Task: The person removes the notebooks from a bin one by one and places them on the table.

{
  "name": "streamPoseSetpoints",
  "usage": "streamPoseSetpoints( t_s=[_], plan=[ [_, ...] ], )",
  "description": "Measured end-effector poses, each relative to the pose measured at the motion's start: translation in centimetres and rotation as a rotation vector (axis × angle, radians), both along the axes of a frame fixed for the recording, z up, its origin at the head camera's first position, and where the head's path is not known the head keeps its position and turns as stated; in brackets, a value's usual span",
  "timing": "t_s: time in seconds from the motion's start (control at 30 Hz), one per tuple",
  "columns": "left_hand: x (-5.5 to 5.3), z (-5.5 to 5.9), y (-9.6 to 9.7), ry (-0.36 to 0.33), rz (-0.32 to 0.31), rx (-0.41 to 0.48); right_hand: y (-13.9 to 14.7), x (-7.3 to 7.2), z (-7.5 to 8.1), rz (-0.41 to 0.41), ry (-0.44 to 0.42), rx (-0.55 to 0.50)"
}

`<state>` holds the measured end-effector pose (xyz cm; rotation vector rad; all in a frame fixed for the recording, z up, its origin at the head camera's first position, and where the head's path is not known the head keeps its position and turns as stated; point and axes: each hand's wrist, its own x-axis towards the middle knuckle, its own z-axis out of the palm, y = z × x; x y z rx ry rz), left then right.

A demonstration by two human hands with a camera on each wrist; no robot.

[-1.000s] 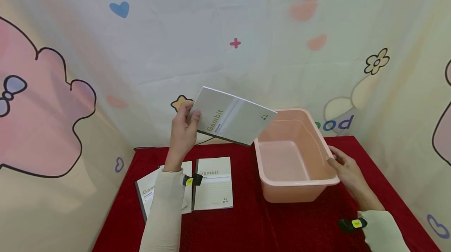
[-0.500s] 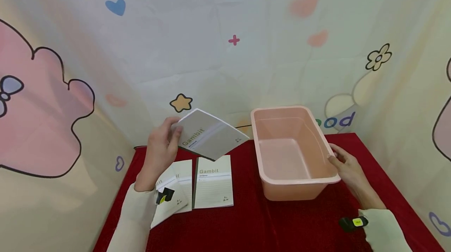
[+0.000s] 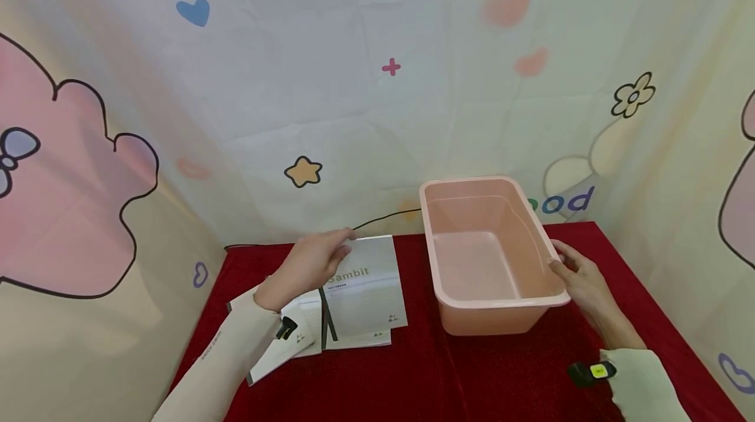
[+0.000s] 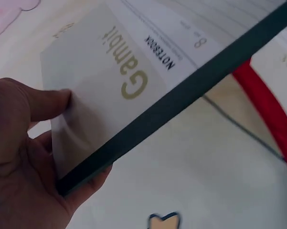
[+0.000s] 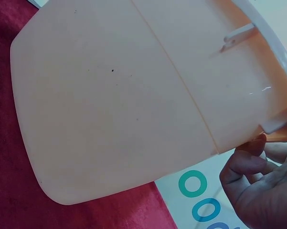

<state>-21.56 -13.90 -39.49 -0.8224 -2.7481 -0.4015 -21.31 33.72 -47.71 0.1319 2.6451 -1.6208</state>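
In the head view my left hand (image 3: pixel 309 266) pinches the top left of a grey-white Gambit notebook (image 3: pixel 370 297). Its dark spine and gold lettering show up close in the left wrist view, with the thumb (image 4: pixel 50 102) on the cover and fingers behind. This notebook lies over another notebook (image 3: pixel 361 343), whose lower edge peeks out; whether they touch fully I cannot tell. My right hand (image 3: pixel 580 281) grips the right rim of a peach plastic basin (image 3: pixel 489 322). From the right wrist view, the basin's outer wall (image 5: pixel 110 105) fills the frame, with curled fingers at its rim.
More notebooks (image 3: pixel 302 324) overlap at the left, partly under my left forearm. A red cloth (image 3: pixel 413 383) covers the table. Behind it hangs a printed curtain (image 3: pixel 366 114), and a thin black cord (image 3: pixel 386 216) runs along the table's back edge.
My left hand has swung the notebook left, then lowered it from the air beside the basin onto the right-hand notebook. The right hand stays on the basin rim.
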Motion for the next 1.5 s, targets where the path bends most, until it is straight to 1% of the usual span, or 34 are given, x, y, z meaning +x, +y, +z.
streamPoseSetpoints(
  t_s=[0.1,0.17,0.23,0.3,0.4,0.53,0.6,0.7,0.87,0.9,0.97,1.03,1.13,1.2,1.3,1.37,1.5],
  plan=[
    [-1.5,-1.5,0.4,-0.111,-0.039,-0.036,0.0,0.0,0.0,0.007,-0.003,-0.003],
    [-2.5,-2.6,0.7,-0.172,-0.05,-0.06,0.0,0.1,0.0,0.009,-0.005,-0.006],
    [-3.3,-3.7,0.9,-0.212,-0.056,-0.078,-0.1,0.1,0.0,0.01,-0.005,-0.012],
    [-4.1,-4.8,1.1,-0.227,-0.048,-0.096,-0.1,0.1,-0.1,0.01,-0.003,-0.014],
    [-5.0,-6.7,1.2,-0.191,-0.021,-0.122,-0.1,0.1,-0.2,0.011,-0.005,-0.017],
    [-6.2,-9.5,0.9,-0.099,0.029,-0.166,-0.3,0.1,-0.4,0.008,-0.012,-0.015],
    [-6.6,-10.8,0.9,-0.075,0.053,-0.173,-0.4,0.1,-0.4,0.006,-0.015,-0.014],
    [-7.2,-12.3,1.0,-0.052,0.069,-0.181,-0.5,0.1,-0.5,0.001,-0.015,-0.016],
    [-8.3,-14.0,1.7,-0.021,0.047,-0.176,-0.6,0.1,-0.4,-0.003,-0.006,-0.021],
    [-8.4,-14.2,1.7,-0.019,0.044,-0.175,-0.7,0.1,-0.4,-0.002,-0.006,-0.024],
    [-8.6,-14.5,1.7,-0.034,0.057,-0.178,-0.8,0.1,-0.4,0.003,-0.008,-0.037],
    [-8.6,-14.6,1.6,-0.062,0.079,-0.175,-0.9,0.1,-0.4,0.005,-0.011,-0.044],
    [-8.4,-14.4,1.3,-0.112,0.118,-0.152,-0.9,0.1,-0.4,-0.001,-0.011,-0.043],
    [-8.0,-14.0,1.1,-0.119,0.136,-0.14,-0.8,0.2,-0.4,-0.006,-0.009,-0.036],
    [-7.1,-13.4,0.7,-0.089,0.143,-0.144,-0.6,0.1,-0.3,-0.006,-0.008,-0.032],
    [-6.3,-12.9,0.5,-0.056,0.14,-0.161,-0.4,0.1,-0.2,-0.005,-0.004,-0.028],
    [-4.7,-12.0,0.2,-0.003,0.145,-0.142,0.0,0.2,0.1,0.003,0.011,-0.021]
  ],
)
